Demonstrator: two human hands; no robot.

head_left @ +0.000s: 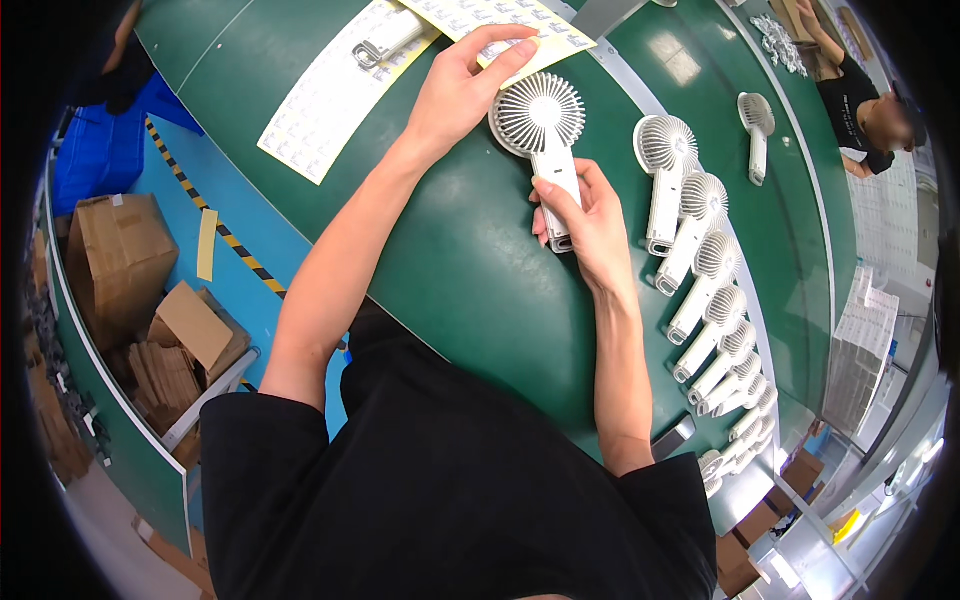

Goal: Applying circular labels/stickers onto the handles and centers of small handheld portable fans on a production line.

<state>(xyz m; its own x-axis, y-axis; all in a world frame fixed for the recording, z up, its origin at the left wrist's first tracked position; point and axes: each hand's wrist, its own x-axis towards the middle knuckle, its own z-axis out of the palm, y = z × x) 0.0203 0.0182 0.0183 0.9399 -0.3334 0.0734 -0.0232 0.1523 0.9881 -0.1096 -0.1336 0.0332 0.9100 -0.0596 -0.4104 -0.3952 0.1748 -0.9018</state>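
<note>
My right hand (590, 220) is wrapped round the handle of a white handheld fan (556, 185), its round grille facing up and pointing away from me. Just above that grille, my left hand (465, 90) pinches the near edge of a yellow-backed sticker sheet (490, 14) between thumb and forefinger. Whether a loose sticker sits between those fingertips is too small to tell. A second sticker sheet (318, 120) lies flat on the green table, to the left. On it rests a white fan handle (395, 38), partly covered by the upper sheet.
Several white handheld fans (690, 260) lie in a curved row along the table's right side. Another fan (758, 135) lies on the green belt (790, 220) beyond. A dark phone-like slab (673, 437) is by my right forearm. Cardboard boxes (120, 260) stand left; a co-worker (865, 120) is at far right.
</note>
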